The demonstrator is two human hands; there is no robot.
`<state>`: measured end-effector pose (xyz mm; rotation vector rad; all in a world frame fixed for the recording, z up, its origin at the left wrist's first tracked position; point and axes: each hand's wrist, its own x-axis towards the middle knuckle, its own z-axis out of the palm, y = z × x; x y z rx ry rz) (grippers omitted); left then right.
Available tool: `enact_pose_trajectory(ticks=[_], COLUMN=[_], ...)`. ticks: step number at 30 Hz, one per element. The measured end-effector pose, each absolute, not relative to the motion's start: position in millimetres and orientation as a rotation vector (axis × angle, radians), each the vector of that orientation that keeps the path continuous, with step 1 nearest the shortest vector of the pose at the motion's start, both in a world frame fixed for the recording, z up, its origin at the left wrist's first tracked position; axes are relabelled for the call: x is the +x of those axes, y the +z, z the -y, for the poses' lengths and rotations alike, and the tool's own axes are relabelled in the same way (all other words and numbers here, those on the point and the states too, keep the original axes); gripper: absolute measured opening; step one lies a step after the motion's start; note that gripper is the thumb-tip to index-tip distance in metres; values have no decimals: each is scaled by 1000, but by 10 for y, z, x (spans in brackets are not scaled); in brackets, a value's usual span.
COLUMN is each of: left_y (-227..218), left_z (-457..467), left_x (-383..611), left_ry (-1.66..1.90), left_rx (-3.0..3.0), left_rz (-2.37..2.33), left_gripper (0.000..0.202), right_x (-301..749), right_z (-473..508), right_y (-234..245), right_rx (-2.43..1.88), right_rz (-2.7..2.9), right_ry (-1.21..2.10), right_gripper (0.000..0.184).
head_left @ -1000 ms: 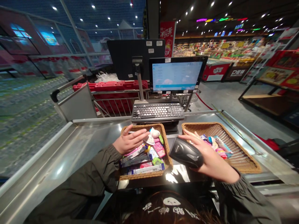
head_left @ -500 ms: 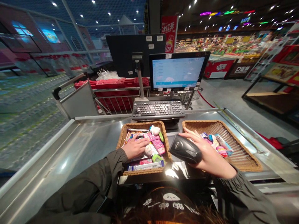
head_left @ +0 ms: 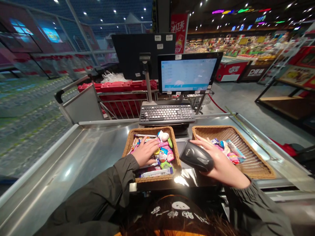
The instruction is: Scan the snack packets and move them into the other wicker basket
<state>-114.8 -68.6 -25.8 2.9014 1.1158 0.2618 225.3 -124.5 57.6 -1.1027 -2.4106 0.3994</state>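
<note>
Left hand (head_left: 147,151) open, resting on pink packets (head_left: 168,154) in wicker basket (head_left: 152,128) | right hand (head_left: 222,165) closed around black barcode scanner (head_left: 196,156) | far red banner (head_left: 179,32) reads 冰红茶

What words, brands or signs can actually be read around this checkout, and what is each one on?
"冰红茶": red hanging banner.
Checkout screen: text too small to read.
Black barcode scanner: logo too small to read.
Packets in the wicker baskets: print too small to read.
Red freezer's sign: too blurred to read.
</note>
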Motion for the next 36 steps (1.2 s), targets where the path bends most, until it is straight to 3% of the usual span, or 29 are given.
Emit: enact_pose_trajectory(ticks=[11,17,30,36], left_y=[157,239,-404,-659], left_z=[483,253,-454,-578], left_x=[-464,211,1873,2378], left_ry=[406,397,-28,-158], left_rx=[3051,3053,3011,3011], left_rz=[-870,-686,-791,-716], left_gripper=[42,38,25,28], right_x=[3011,3431,4137,4336], right_z=[1481,1707,1922,1814], right_y=[512,512,234,182], right_rx=[-1322,-1507,-1709,-1728], right_rz=[2165,1967,1788,1763], right_ry=[141,44,91,149], right_gripper=[46,53,71,68])
